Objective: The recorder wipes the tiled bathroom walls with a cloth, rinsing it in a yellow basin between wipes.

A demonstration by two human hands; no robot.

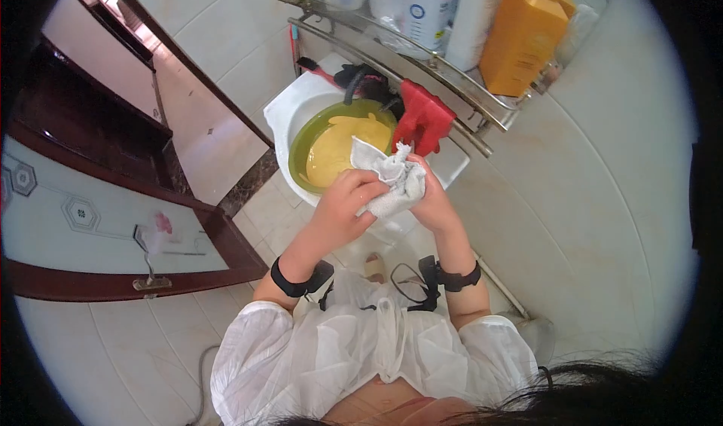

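A crumpled white cloth point(398, 188) is gripped between my two hands above the front right rim of the washbasin. My left hand point(348, 204) has its fingers bent over the cloth's near left side. On the cloth's right side, my right hand point(435, 200) wraps round it, its fingers partly hidden behind the fabric. One loose corner of the cloth sticks up toward the green tub point(301, 141), which sits in the white washbasin point(280, 117). Inside the tub shows a yellow area point(331, 153); whether it is liquid or a thing lying there I cannot tell.
A red rubber glove point(425, 116) hangs from the metal rack point(452, 79) beside dark items point(367, 83) at the basin's back edge. Several bottles, including an orange pump bottle point(526, 38), stand on the rack. A glazed door point(113, 222) is at left.
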